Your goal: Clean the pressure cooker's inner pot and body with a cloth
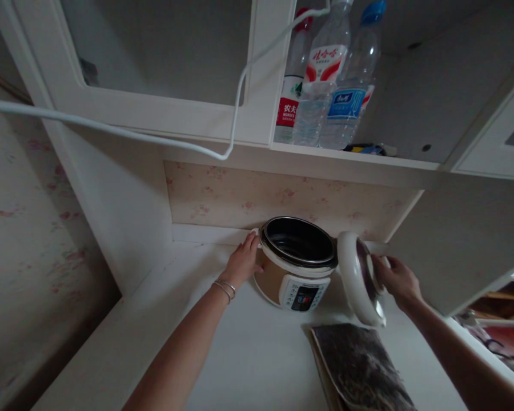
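Note:
A gold and white electric cooker (297,274) stands at the back of the white counter (248,354), its dark inner pot uncovered. My left hand (243,260) rests against the cooker's left side, fingers laid on its handle. My right hand (397,279) grips the cooker's white lid (360,278), held on edge just right of the pot with its metal underside facing right.
A dark patterned book or mat (360,368) lies on the counter in front. Three water bottles (325,74) stand on the open shelf above. A white cable (235,114) hangs across the cabinet doors. A side panel (462,240) closes in the right.

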A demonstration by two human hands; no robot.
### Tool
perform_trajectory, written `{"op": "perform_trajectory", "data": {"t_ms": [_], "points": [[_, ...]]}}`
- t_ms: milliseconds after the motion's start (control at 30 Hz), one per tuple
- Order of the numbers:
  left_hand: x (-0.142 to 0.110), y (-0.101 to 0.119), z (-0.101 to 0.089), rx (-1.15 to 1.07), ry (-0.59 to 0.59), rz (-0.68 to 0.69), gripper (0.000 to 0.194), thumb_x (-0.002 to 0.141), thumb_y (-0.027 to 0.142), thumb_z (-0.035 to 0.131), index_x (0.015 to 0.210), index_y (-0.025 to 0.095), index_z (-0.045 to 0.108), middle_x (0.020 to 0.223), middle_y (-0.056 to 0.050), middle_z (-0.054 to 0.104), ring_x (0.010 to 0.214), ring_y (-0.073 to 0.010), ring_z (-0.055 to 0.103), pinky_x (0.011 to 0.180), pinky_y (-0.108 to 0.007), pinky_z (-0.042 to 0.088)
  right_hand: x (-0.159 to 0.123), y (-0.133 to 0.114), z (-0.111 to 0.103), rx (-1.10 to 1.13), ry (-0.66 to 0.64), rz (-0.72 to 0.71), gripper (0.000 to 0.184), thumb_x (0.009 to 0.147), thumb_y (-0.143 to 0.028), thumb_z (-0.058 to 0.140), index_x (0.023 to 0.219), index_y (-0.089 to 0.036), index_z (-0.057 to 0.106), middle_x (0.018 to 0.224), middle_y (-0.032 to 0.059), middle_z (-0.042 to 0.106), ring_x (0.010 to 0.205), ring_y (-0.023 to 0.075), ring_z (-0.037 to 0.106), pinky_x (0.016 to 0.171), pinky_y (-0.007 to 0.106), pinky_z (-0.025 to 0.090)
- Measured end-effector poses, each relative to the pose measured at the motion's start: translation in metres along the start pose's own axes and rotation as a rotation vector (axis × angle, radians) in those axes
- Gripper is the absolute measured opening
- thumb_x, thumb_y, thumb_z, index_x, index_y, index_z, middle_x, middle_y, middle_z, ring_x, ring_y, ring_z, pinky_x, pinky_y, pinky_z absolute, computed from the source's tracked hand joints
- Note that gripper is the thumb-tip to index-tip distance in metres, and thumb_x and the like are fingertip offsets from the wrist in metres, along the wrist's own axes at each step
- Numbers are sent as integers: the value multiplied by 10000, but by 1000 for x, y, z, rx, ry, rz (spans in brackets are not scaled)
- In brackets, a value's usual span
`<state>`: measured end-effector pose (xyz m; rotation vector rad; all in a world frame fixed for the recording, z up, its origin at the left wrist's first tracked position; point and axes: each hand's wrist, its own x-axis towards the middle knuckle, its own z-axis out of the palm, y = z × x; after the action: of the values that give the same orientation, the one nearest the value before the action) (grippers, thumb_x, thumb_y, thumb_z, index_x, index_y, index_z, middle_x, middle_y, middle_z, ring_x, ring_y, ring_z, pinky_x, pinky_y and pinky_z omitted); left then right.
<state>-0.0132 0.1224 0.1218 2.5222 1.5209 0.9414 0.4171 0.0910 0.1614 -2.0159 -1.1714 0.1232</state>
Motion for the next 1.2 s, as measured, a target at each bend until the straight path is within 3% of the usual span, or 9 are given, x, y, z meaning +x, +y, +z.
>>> {"op": "perform_trajectory", "data": {"t_ms": [100,267,433,600,867,1200], "points": [[0,-2,1,-15,-5,-5,1032,653,172,874,1484,213,264,1601,-192,255,1459,-336,312,1155,-488,362,4,-39,-20,-170,-13,-85,708,835,-731,419,1212,-187,669,1073,187,706,1064,403,632,856,482,478],[1,-4,2,-16,-4,-7,1050,630,182,896,1478,200,277,1598,-186,263,1439,-340,351,1148,-466,384,6,-111,-37,-330,-50,-348,686,885,-709,410,1256,-180,641,1184,191,688,1086,378,623,866,437,446],[1,0,-2,15,-18,-32,1027,642,195,894,1474,224,293,1600,-175,265,1414,-353,389,1120,-469,417,3,-168,-20,-430,-59,-683,581,918,-672,406,1209,-228,642,1221,120,678,1024,309,636,845,394,451],[1,5,-7,19,-46,-48,1027,646,212,892,1478,223,289,1605,-176,255,1449,-346,328,1114,-496,416,-7,-212,16,-546,-170,-797,574,939,-649,379,1251,-229,616,1278,117,641,1034,307,640,858,389,463],[2,2,-5,30,-66,-79,992,644,227,893,1458,208,325,1609,-175,248,1398,-360,412,1097,-480,446,-20,-245,67,-621,-267,-797,550,934,-620,393,1237,-227,629,1231,145,647,1026,328,654,839,425,493],[3,-1,0,-50,-72,-86,1052,698,171,829,1527,227,184,1635,-180,169,1471,-347,275,1130,-485,422,-15,-251,75,-701,-337,-758,646,949,-655,297,1306,-193,574,1254,205,626,1119,376,615,897,503,467]]}}
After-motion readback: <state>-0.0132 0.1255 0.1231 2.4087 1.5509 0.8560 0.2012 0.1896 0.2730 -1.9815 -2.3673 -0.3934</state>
